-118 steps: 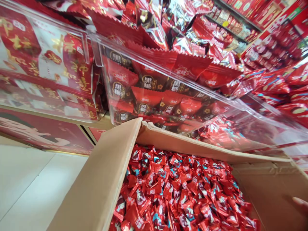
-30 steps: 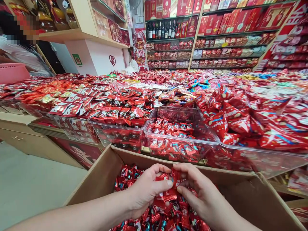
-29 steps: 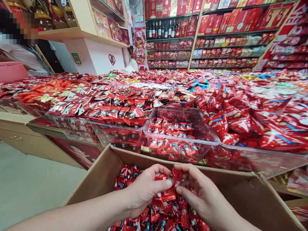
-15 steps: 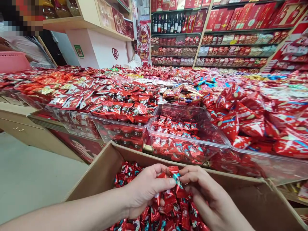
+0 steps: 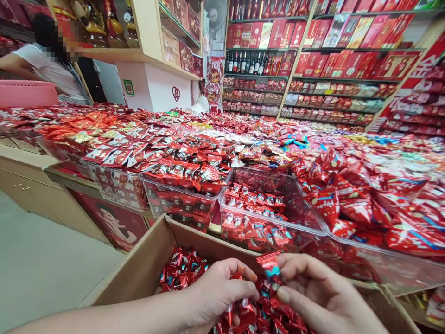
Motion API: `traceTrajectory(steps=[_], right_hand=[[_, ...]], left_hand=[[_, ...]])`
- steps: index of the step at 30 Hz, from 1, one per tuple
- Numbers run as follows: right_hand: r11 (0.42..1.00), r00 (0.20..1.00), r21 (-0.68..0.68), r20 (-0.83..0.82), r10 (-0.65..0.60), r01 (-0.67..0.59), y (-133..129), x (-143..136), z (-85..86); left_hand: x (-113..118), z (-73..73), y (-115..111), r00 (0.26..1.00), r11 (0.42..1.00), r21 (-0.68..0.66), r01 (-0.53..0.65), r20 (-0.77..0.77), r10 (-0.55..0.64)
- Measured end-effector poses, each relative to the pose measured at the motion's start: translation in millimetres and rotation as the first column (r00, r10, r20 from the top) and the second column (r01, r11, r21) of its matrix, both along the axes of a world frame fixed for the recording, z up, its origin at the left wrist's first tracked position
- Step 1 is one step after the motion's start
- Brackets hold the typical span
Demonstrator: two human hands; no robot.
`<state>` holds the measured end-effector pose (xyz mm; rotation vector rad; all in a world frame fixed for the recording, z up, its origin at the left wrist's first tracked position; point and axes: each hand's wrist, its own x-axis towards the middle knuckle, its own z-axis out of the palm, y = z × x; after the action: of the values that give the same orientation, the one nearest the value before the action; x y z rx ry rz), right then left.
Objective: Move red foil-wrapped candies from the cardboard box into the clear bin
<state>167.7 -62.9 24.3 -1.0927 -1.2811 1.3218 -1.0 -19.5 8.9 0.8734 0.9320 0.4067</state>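
Observation:
Wrapped red and teal candies (image 5: 184, 269) lie loose in a cardboard box (image 5: 146, 260). Over them, my left hand (image 5: 222, 292) is curled round several red candies, with wrapper ends showing below its fingers. My right hand (image 5: 313, 287) pinches one red and teal candy (image 5: 270, 269) between thumb and fingers, just right of my left fingertips. Beyond the box, a clear plastic bin (image 5: 274, 220) is partly filled with small red candies (image 5: 257, 199) that stand in rows.
Bins of dark red packets (image 5: 187, 171) and large red packets (image 5: 354, 204) flank the clear bin. A pink basket (image 5: 28, 93) is at the left, with a person (image 5: 52, 69) behind it. Shelves (image 5: 264, 79) of bottles and boxes line the back.
The view has tilted up. My right hand has drawn slightly away from my left and now pinches the candy that was between both hands.

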Motion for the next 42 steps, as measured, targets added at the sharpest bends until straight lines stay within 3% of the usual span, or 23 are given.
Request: traceTrajectory(steps=[4, 6, 7, 8, 11, 15, 19, 22, 27, 31, 36, 39, 42], right_hand=[[0.945, 0.932, 0.283, 0.267, -0.243, 0.165, 33.1, 5.4, 63.1], [0.914, 0.860, 0.337, 0.370, -0.351, 0.228, 67.2, 0.9, 82.3], [0.921, 0.844, 0.285, 0.393, -0.366, 0.266, 86.5, -2.4, 86.0], [0.942, 0.855, 0.158, 0.396, -0.336, 0.298, 105.9, -5.7, 85.8], [0.928, 0.833, -0.036, 0.453, -0.317, 0.372, 155.6, -11.5, 68.4], [0.858, 0.778, -0.241, 0.578, -0.248, 0.453, 188.4, -7.7, 38.1], [0.774, 0.716, -0.349, 0.673, -0.186, 0.529, 196.4, -2.4, 25.4], [0.747, 0.700, -0.388, 0.700, -0.143, 0.540, 198.3, -1.9, 24.8], [0.765, 0.674, -0.402, 0.737, -0.057, 0.504, 201.1, -2.1, 24.9], [0.793, 0.565, -0.381, 0.823, 0.057, 0.475, 202.0, -2.8, 18.4], [0.891, 0.322, -0.208, 0.944, 0.074, 0.403, 201.1, -3.7, 19.1], [0.952, 0.217, -0.021, 0.975, -0.048, 0.305, 194.2, -4.4, 39.7], [0.966, 0.196, 0.203, 0.953, -0.232, 0.161, 168.3, -8.0, 68.9]], left_hand=[[3.5, -1.5, 0.8, 1.000, 0.999, -0.046, 0.016, -0.021, -0.017], [4.7, -3.3, 1.5, 0.999, 0.999, -0.039, 0.016, -0.040, -0.018], [4.9, -3.8, 1.9, 0.998, 1.000, -0.018, 0.022, -0.056, -0.023], [4.8, -3.9, 2.2, 0.997, 0.999, 0.007, 0.038, -0.073, -0.037], [3.4, -2.0, 3.5, 0.990, 0.993, 0.053, 0.110, -0.097, -0.104], [1.1, -2.2, 5.7, 0.986, 0.989, 0.037, 0.142, -0.095, -0.138], [-2.2, -13.1, 8.3, 0.983, 0.983, 0.027, 0.181, -0.012, -0.181], [-5.5, -22.8, 9.8, 0.974, 0.971, 0.096, 0.221, 0.035, -0.225], [-7.3, -29.4, 10.8, 0.966, 0.948, 0.196, 0.251, 0.017, -0.259], [-7.4, -26.6, 9.9, 0.959, 0.948, 0.162, 0.273, 0.030, -0.281], [-6.9, -15.0, 5.6, 0.973, 0.963, 0.156, 0.220, 0.035, -0.228], [-7.0, -2.7, 2.1, 0.987, 0.989, 0.081, 0.122, 0.099, -0.130], [-8.9, 9.6, 1.6, 0.982, 1.000, -0.005, 0.020, 0.186, -0.019]])
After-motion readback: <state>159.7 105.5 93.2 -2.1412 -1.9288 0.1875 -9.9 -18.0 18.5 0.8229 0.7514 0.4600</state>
